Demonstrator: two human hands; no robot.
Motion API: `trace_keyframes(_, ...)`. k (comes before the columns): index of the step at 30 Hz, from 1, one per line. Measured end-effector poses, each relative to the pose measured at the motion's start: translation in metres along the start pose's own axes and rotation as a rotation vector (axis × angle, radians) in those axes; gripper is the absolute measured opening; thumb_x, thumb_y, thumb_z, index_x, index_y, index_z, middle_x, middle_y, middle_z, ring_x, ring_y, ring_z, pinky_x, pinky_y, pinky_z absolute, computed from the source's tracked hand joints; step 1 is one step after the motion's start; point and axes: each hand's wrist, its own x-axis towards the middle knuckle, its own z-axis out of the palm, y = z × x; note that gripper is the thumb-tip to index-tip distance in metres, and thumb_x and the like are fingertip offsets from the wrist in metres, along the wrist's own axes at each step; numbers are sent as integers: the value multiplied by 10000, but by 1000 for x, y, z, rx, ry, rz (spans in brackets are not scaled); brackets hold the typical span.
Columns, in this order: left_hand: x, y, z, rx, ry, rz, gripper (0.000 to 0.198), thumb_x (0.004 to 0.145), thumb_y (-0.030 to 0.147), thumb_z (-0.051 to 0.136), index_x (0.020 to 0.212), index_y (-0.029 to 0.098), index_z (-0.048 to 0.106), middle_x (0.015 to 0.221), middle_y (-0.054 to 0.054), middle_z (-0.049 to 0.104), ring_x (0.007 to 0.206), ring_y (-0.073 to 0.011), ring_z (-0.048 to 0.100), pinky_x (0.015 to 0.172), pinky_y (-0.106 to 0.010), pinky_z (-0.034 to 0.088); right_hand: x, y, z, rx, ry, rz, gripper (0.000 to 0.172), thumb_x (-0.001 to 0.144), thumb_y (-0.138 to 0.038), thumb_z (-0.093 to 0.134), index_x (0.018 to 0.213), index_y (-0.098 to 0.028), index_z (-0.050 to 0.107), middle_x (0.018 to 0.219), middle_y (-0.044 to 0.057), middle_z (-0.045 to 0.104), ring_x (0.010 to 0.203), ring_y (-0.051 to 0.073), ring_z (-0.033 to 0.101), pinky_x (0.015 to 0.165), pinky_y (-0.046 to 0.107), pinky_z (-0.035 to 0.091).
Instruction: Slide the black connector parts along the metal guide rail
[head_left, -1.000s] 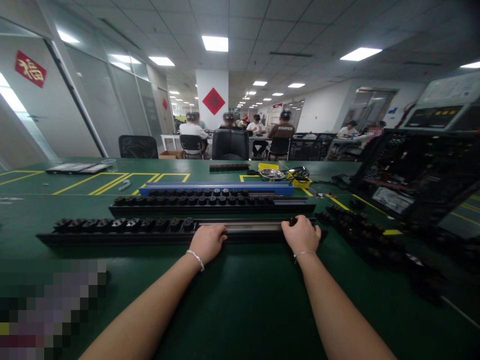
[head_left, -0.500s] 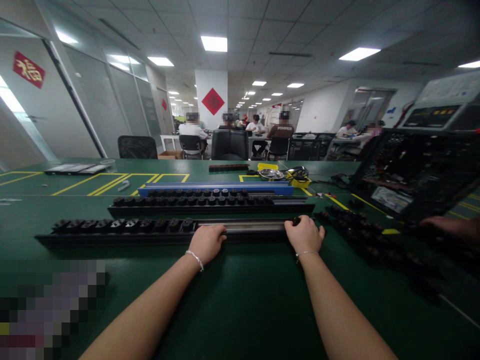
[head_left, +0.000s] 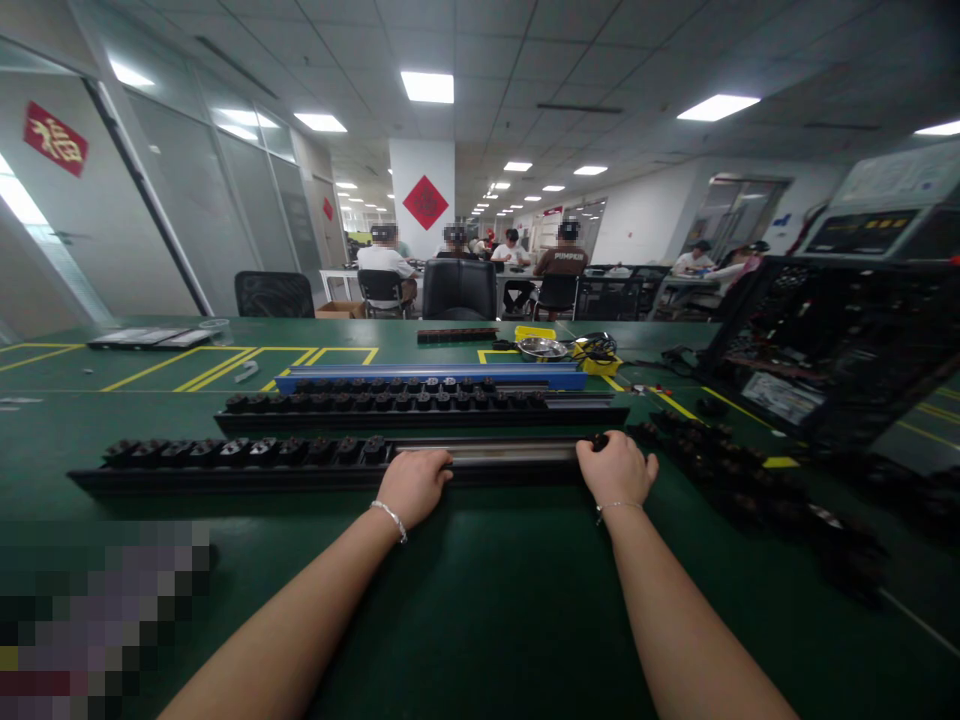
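— What is the right hand (head_left: 616, 468) doing?
— It is partly curled near the right end of the near rail (head_left: 517, 455), fingers bent around a small black piece (head_left: 599, 441). Most of that piece is hidden, so I can't tell whether it is seated in the rail.

— And the left hand (head_left: 415, 486)?
— Half curled over the middle of the near rail, touching it. Its fingertips are partly hidden, so I can't tell how tightly it grips.

— Where does the near rail lie?
— Flat on the green table (head_left: 480, 620), crosswise in front of the person. A row of black modules (head_left: 262, 450) fills its left part, ending just beside the left hand; between the hands its pale metal strip is bare.

— What is around it?
— Just behind the near rail is a second rail (head_left: 581, 402) carrying more modules, and behind that a blue rail (head_left: 540, 377). Farther behind the near rail sits a metal dish (head_left: 543, 349). Off its right end, a pile of dark parts (head_left: 735, 475) spreads over the table, with an open black case (head_left: 817, 350) beyond.
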Motion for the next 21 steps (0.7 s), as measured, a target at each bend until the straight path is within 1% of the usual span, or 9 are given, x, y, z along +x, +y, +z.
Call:
trace_keyframes(12, 0, 1, 0, 14, 3, 6, 175, 821, 275, 521, 952, 234, 630, 921, -28, 699, 886, -194, 627, 784, -304, 432, 4, 6, -1, -5, 13, 19, 403, 723, -364, 423, 987, -119, 604, 952, 133, 621, 941, 262, 537, 980, 458, 240)
trace_keyframes(15, 0, 1, 0, 6, -8, -12, 182, 820, 277, 524, 962, 237, 630, 938, -28, 696, 906, -192, 622, 802, -303, 428, 6, 9, -2, -16, 9, 29, 416, 728, -368, 420, 1001, -116, 605, 971, 139, 621, 943, 274, 540, 946, 452, 282)
trace_keyframes(18, 0, 1, 0, 0, -6, -8, 180, 819, 276, 525, 960, 236, 630, 938, -28, 697, 905, -193, 623, 801, -302, 428, 9, 13, -4, -13, -8, 42, 439, 732, -363, 423, 1043, -106, 596, 1005, 148, 612, 952, 275, 543, 879, 410, 351)
trace_keyframes(21, 0, 1, 0, -6, -3, -7, 174, 819, 274, 523, 951, 237, 632, 928, -28, 698, 897, -195, 625, 798, -307, 430, 11, 15, -5, -2, -15, 52, 451, 732, -354, 434, 1071, -101, 586, 1015, 154, 603, 955, 271, 542, 828, 380, 385)
